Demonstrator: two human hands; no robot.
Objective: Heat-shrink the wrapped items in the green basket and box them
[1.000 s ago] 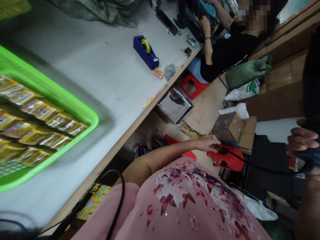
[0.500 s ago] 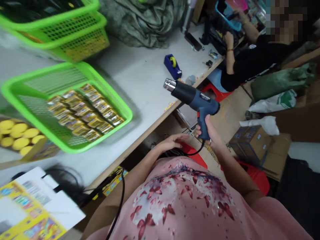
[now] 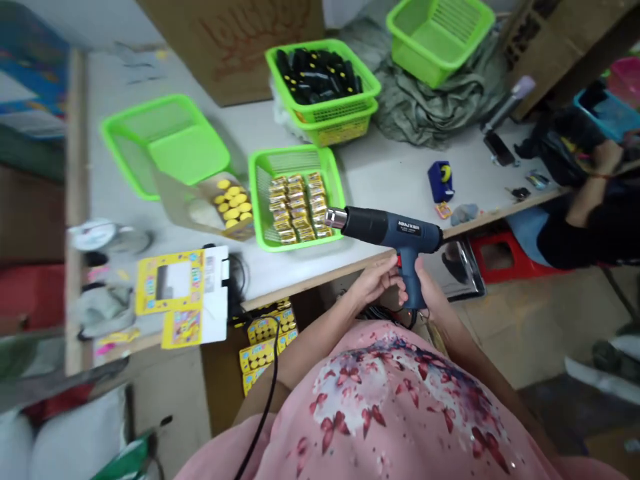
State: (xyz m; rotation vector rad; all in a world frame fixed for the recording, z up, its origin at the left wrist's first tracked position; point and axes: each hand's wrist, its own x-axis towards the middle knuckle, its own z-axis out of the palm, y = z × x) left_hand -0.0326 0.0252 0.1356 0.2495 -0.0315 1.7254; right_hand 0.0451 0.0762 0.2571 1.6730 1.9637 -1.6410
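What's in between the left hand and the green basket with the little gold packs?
The head view shows the wooden table edge, then a strip of white tabletop, between the left hand and that basket.

A blue tape dispenser (image 3: 440,184) stands on the white table (image 3: 387,177) near crumpled grey-green cloth (image 3: 425,123).

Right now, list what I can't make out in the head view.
In the head view:
Right hand: partly hidden behind the handle of the heat gun.
Cord: lower run hidden by the pink shirt.
Gold packs: print too small.
Co-worker: cut off by the right edge.
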